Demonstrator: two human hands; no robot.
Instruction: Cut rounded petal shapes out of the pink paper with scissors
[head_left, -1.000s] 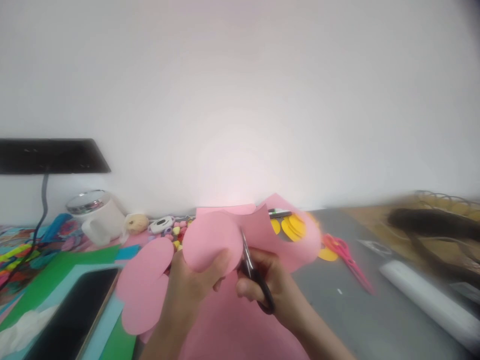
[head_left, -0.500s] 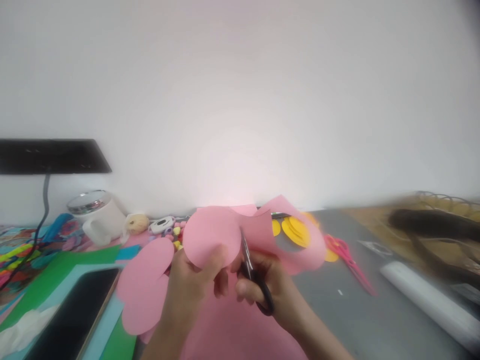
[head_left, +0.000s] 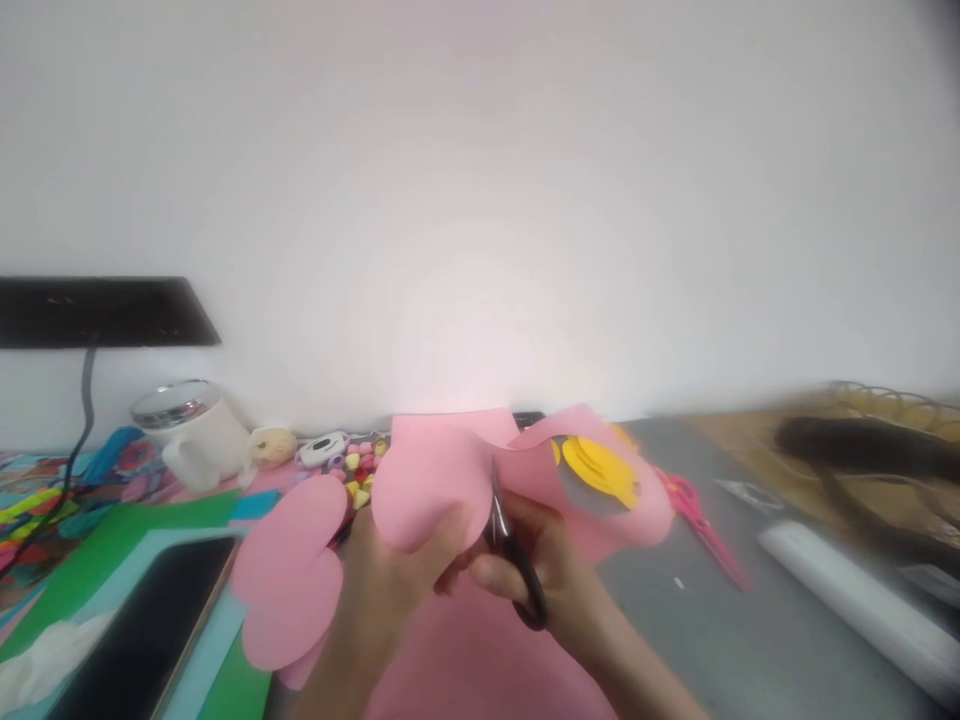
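Observation:
My left hand (head_left: 405, 560) pinches a rounded pink paper piece (head_left: 431, 485), thumb on top and fingers underneath. My right hand (head_left: 544, 555) is closed round a pair of scissors (head_left: 510, 555) with black handles. Their blades point up and away, against the right edge of the rounded piece, where it still joins a curling pink paper strip (head_left: 532, 470). That strip loops out to the right, over several yellow paper circles (head_left: 600, 468). Left of my left hand lie pink paper circles (head_left: 289, 560), overlapping. More pink paper (head_left: 480, 660) lies beneath my hands.
A phone (head_left: 146, 630) rests on blue and green sheets at the left, with a white mug (head_left: 202, 440) behind it. Small colourful beads (head_left: 360, 475) lie near the wall. Pink scissors (head_left: 705, 530) and a white roll (head_left: 855, 600) are on the grey mat at right.
The rounded piece has tilted and bent, shifting slightly right. The pink strip has swung a little to the right, and the scissor blades look closer together.

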